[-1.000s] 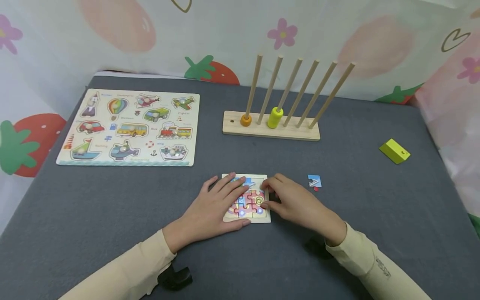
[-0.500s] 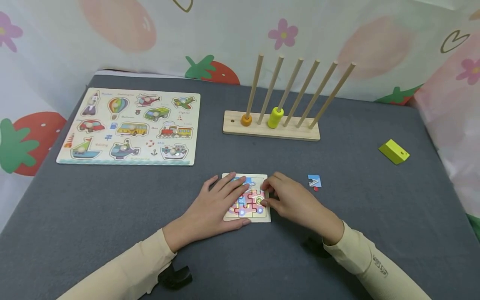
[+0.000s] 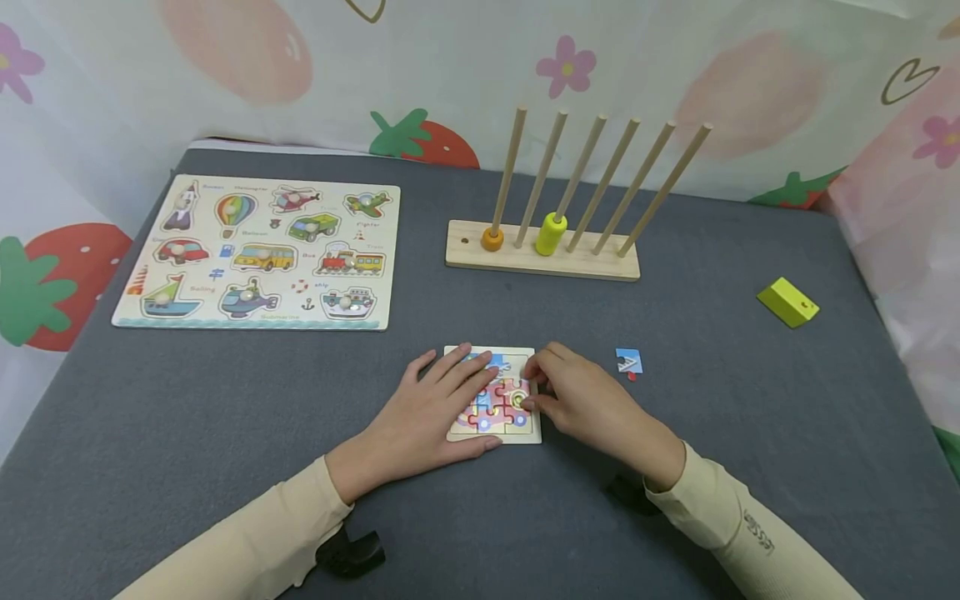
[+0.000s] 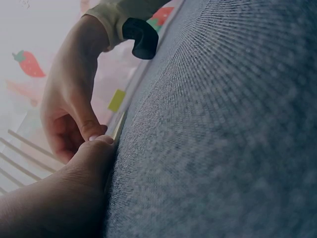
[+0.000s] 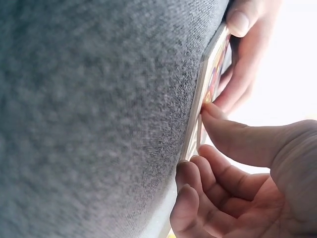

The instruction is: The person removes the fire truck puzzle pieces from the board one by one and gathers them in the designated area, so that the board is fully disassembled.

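A small square jigsaw puzzle (image 3: 493,421) lies in its pale tray near the front middle, with pink and blue pieces in it. My left hand (image 3: 431,412) rests on its left side with fingers spread, hiding part of the picture. At the right edge, my right hand (image 3: 581,404) has thumb and fingertips on a puzzle piece (image 3: 517,400) with a yellow ring. From the right wrist view, the thin edge of this puzzle piece (image 5: 199,130) shows tilted between thumb and forefinger. A loose blue puzzle piece (image 3: 629,362) lies on the cloth to the right.
At the back left lies a vehicle peg-puzzle board (image 3: 258,254). Behind the hands stands a wooden peg stand (image 3: 543,260) with several tall rods, an orange bead (image 3: 492,241) and a yellow-green stack (image 3: 551,236). A yellow-green block (image 3: 788,302) sits far right.
Both hands stay almost in place at the small puzzle. The right wrist and sleeve have shifted very slightly to the left. Nothing else has visibly moved.
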`<state>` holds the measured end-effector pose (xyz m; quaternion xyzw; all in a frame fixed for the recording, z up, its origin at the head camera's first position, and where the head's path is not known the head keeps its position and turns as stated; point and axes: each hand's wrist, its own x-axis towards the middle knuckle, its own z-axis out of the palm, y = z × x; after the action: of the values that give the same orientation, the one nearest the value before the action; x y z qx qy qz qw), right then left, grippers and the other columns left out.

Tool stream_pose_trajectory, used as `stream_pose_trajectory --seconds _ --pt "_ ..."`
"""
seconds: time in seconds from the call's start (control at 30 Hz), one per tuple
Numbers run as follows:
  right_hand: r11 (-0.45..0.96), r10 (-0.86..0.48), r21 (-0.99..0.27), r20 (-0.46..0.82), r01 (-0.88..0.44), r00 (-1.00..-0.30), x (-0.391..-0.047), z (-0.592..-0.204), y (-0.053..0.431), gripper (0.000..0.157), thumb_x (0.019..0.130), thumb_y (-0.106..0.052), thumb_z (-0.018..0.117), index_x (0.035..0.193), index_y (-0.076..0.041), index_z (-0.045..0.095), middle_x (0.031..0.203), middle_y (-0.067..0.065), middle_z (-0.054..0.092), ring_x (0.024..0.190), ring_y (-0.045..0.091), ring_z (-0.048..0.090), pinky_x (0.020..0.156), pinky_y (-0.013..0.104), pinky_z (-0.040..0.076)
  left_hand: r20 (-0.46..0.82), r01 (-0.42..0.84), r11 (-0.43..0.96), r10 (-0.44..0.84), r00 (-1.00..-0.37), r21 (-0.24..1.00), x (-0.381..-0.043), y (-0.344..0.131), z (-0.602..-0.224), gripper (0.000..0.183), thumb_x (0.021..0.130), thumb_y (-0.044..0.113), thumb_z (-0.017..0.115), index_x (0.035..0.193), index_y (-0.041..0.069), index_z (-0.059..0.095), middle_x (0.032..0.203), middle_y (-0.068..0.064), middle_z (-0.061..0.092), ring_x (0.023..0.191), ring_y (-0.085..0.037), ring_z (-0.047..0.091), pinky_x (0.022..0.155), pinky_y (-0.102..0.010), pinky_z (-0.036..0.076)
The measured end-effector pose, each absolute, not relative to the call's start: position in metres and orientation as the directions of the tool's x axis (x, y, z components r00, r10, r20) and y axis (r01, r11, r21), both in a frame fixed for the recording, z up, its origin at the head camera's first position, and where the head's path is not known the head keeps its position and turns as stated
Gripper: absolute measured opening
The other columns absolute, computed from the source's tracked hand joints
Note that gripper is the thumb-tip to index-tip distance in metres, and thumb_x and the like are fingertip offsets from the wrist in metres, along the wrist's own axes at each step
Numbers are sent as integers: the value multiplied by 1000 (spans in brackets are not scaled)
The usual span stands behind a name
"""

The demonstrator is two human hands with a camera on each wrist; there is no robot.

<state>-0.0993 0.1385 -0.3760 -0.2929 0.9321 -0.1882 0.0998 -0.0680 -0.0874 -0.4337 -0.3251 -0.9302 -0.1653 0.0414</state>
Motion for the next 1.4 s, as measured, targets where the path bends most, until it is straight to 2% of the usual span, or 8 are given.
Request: stream_pose_trajectory --seconds 0.33,0.57,0.73,0.83,1.03,1.27,1.4 --pt "767 -558 -444 -103 -464 -823 -101 -375 137 28 81 -12 77 101 -7 59 90 2 56 75 11 52 66 25 46 200 626 730 593 -780 276 -69 -88 -434 78 87 66 50 147 18 39 152 0 37 144 -21 23 111 -55 20" --pt "718 -573 -516 -57 -467 -818 -103 -374 138 13 87 -10 70 96 -9 60 84 -1 59 72 10 53 66 26 47 204 628 727 594 -778 278 -69 -88 -434 78 87 66 51 147 18 40 152 0 37 144 -21 24 111 -55 20" --pt "657 -569 -628 -49 -417 -821 -105 -368 146 7 90 -9 66 94 -11 62 86 -2 63 73 11 55 64 28 48 190 621 734 592 -784 275 -69 -88 -433 78 87 67 50 147 18 39 152 0 37 144 -21 23 111 -55 20" --pt "653 -536 -669 -79 -354 -840 -108 -362 159 7 90 -10 66 95 -13 63 85 -2 64 71 13 55 61 28 48 181 617 737 591 -786 275 -68 -87 -433 78 87 67 49 147 19 39 152 0 37 144 -21 23 111 -55 20" --pt "716 -466 -621 -85 -319 -881 -112 -356 200 5 90 -12 66 94 -14 64 83 -1 65 70 13 55 60 27 46 170 612 737 590 -790 286 -67 -88 -434 77 88 66 49 148 19 38 153 1 36 145 -20 22 111 -54 19" --pt "768 -380 -617 -217 -175 -899 -106 -355 249 6 92 -17 65 98 -16 64 87 0 65 75 14 59 65 27 48 171 612 734 590 -789 293 -67 -88 -435 77 88 66 48 148 20 37 153 1 35 145 -20 21 112 -53 18" --pt "776 -361 -615 -251 -140 -898 -102 -357 265 10 92 -21 64 98 -14 64 88 1 65 76 15 59 65 26 48 182 617 730 591 -786 295 -67 -89 -435 77 88 66 49 148 19 38 153 1 35 145 -20 22 112 -53 18"
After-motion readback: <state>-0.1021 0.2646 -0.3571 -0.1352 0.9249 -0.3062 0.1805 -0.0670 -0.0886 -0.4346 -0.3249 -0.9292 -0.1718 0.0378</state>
